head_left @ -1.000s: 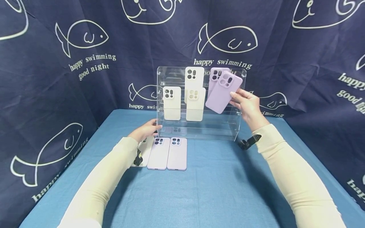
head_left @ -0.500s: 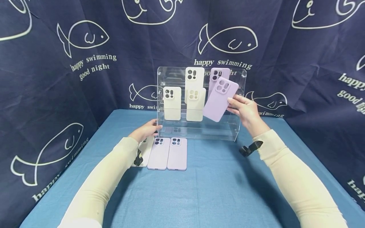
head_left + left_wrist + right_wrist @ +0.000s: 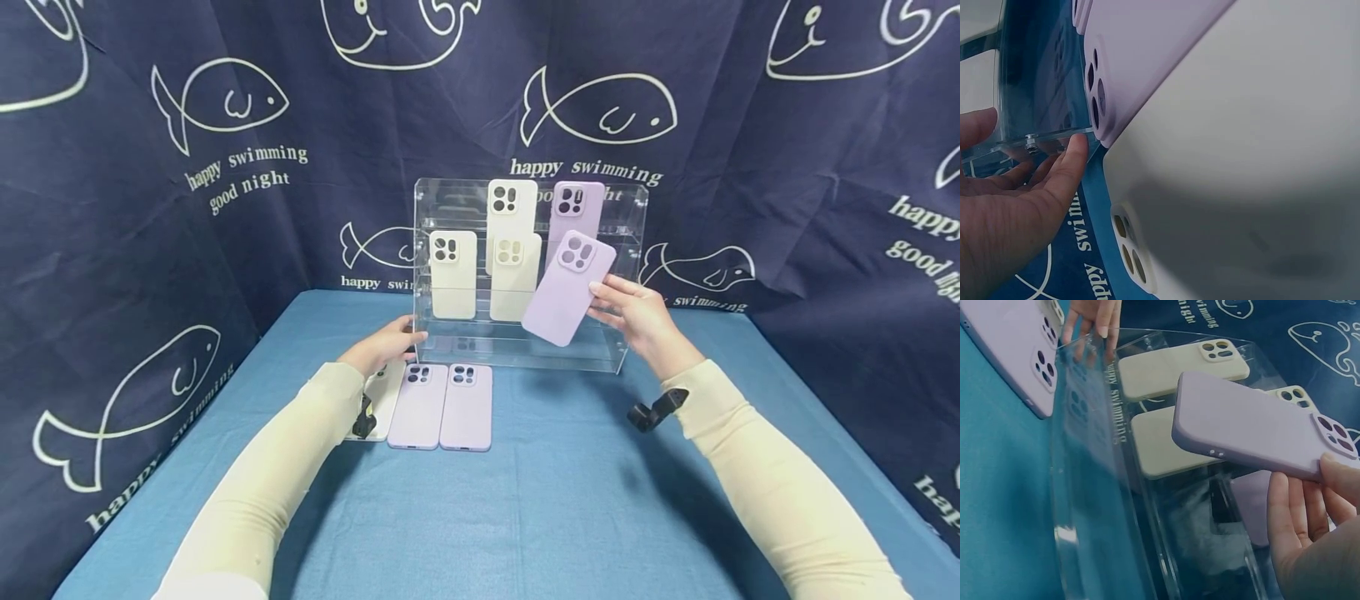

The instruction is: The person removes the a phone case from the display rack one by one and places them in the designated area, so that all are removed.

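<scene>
In the head view my right hand [image 3: 637, 318] pinches a purple phone case [image 3: 568, 287] by its right edge. The case is tilted, its camera cutouts at the top, in front of the clear acrylic display stand [image 3: 555, 354]. The right wrist view shows my thumb over the case's [image 3: 1241, 422] side and my fingers beneath. My left hand [image 3: 386, 343] holds the stand's lower left side, thumb and fingers on either side of the panel in the left wrist view. On the stand's upper tier lean a white case [image 3: 512, 212] and a purple case [image 3: 581, 204], partly covered by the held one.
Lower on the stand are two cream cases, one at left [image 3: 453, 279] and one in the middle [image 3: 515, 283]. Flat on the blue tablecloth [image 3: 570, 500] lie two purple cases [image 3: 417, 408] and a white case [image 3: 384, 404], partly under my left wrist. A fish-print curtain [image 3: 300, 208] hangs behind.
My right hand has brought the purple case down and slightly left, away from the upper-tier purple case, uncovering more of it. My left hand has stayed on the stand.
</scene>
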Motion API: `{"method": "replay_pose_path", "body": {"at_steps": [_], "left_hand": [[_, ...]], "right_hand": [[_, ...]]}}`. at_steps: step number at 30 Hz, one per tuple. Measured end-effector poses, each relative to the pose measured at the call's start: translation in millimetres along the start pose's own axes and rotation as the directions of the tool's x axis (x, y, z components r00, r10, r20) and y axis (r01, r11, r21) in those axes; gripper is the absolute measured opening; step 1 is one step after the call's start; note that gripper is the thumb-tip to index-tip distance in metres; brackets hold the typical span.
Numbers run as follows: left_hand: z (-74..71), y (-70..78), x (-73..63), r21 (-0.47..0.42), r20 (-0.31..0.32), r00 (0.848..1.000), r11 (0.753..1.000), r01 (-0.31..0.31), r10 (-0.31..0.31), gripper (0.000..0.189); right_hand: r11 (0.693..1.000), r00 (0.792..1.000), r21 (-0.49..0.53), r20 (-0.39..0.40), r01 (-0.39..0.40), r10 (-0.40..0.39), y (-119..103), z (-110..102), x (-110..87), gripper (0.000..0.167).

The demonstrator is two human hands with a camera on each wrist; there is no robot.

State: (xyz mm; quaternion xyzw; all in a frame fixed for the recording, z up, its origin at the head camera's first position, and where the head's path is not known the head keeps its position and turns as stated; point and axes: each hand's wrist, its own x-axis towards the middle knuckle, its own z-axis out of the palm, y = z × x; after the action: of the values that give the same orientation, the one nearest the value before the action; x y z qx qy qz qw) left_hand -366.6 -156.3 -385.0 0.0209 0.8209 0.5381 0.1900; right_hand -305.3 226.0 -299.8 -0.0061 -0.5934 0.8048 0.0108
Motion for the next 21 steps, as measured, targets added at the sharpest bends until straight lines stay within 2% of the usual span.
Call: {"method": "replay_pose_path", "body": {"at_steps": [5,10,12,21], "left_hand": [[0.5,-1.0,0.6,-0.007,-0.005,1.000,1.000,-0.008,0.008,0.069],[0.4,-1.1,0.7,-0.011,-0.003,1.000,1.000,-0.006,0.006,0.068],[0.2,-1.3,0.9,-0.011,-0.002,1.000,1.000,-0.005,0.005,0.068],[0.4,-0.4,1.6,-0.010,0.003,1.000,1.000,-0.005,0.005,0.068]], "right_hand": [[0.999,0.999,0.002,0.028,-0.039,0.039,5.9,-1.5,-1.1,0.019],[0.998,0.996,-0.032,0.060,-0.061,0.063,10.8,-0.7,-3.6,0.060],[0.996,0.995,-0.055,0.073,-0.068,0.072,13.6,-0.4,-4.8,0.068],[0.986,0.990,-0.134,0.085,-0.098,0.110,34.1,-4.1,-4.0,0.057]]}}
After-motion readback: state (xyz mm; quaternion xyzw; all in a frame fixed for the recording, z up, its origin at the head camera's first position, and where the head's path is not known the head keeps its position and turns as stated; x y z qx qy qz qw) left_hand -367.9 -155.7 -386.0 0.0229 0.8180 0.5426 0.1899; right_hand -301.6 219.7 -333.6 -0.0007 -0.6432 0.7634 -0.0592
